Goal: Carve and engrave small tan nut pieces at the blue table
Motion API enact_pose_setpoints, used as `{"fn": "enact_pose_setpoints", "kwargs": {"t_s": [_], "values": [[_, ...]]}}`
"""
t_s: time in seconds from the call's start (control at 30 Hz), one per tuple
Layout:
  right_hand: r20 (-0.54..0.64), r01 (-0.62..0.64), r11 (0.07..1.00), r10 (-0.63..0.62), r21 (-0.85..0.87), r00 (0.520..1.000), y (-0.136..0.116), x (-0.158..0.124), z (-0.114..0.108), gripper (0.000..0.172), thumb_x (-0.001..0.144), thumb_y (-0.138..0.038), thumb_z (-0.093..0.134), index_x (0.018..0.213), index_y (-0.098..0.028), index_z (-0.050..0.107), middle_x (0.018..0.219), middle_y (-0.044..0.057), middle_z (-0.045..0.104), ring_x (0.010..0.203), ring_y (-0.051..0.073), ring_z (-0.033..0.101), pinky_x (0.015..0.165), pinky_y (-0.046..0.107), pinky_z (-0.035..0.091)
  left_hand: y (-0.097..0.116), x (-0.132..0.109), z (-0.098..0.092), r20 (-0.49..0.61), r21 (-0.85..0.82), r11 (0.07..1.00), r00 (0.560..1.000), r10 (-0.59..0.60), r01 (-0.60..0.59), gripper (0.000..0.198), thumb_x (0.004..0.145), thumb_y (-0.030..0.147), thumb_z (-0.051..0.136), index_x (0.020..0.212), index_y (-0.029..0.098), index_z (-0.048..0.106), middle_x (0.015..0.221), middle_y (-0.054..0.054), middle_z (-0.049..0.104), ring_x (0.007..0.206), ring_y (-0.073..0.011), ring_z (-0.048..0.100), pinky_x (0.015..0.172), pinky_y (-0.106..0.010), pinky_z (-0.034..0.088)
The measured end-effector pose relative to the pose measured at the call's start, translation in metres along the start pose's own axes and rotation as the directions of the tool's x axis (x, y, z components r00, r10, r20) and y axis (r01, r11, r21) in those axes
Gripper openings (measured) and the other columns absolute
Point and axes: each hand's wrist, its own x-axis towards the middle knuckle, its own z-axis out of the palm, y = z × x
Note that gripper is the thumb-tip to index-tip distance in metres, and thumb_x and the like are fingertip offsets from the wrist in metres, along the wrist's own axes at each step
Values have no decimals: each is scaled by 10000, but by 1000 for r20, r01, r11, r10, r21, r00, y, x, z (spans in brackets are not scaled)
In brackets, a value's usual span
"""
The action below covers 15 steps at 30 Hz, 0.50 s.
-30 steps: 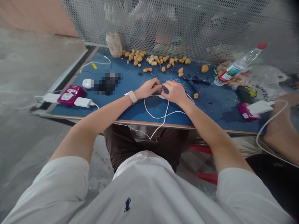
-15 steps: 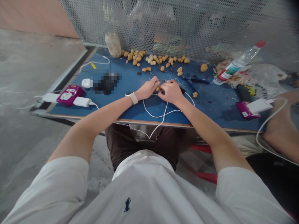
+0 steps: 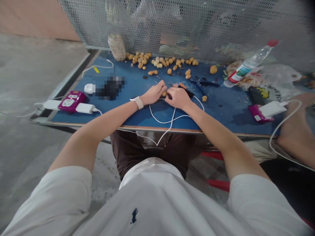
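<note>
My left hand, wearing a white wristband, pinches a small tan round fruit at its fingertips. My right hand curls in close beside it, its fingertips at a small dark item whose shape is hard to make out. A black object with an orange bit lies just past my right hand. Several similar fruits form a loose heap on the blue board, farther ahead. A white cable loops beneath both wrists.
Dark-handled pliers lie right of my hands. A clear bottle with a red cap, magenta power strips and a jar stand on the board. Perforated metal mesh rises behind it. A bare limb shows at far right.
My hands have drawn slightly left and closer together, and the black object by my right hand now shows more. The whole view has drifted slightly.
</note>
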Motion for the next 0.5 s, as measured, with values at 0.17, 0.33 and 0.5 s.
{"fn": "enact_pose_setpoints", "kwargs": {"t_s": [0.17, 0.33, 0.5], "values": [[-26, 12, 1000, -12, 21, 1000, 5, 0, 5, 318, 1101, -199, 576, 1174, -159, 882, 1148, 220, 891, 1053, 389, 796, 935, 477, 544, 2, 0, -1, 25, 12, 1000, 1000, 13, -13, 223, 1326, 410, 511, 1131, 307, 542, 938, -33, 691, 912, -269, 745, 878, -403, 531], [-48, 40, 996, -36, 81, 998, 12, 2, 7, 260, 1051, -223, 595, 1034, -199, 853, 1060, 202, 867, 1013, 388, 770, 944, 497, 555, 1, -1, -1, 43, 14, 999, 998, 46, -47, 265, 1322, 460, 508, 1104, 310, 527, 930, -32, 660, 919, -277, 730, 908, -422, 561], [-96, -62, 980, 81, 189, 992, 14, 4, 1, 253, 1054, -254, 591, 1003, -273, 838, 1013, 158, 864, 1081, 409, 775, 1072, 552, 604, -6, 3, -3, 19, -85, 995, 998, 62, -60, 353, 1331, 518, 507, 1049, 307, 524, 937, -53, 685, 919, -276, 735, 943, -447, 625]]}}
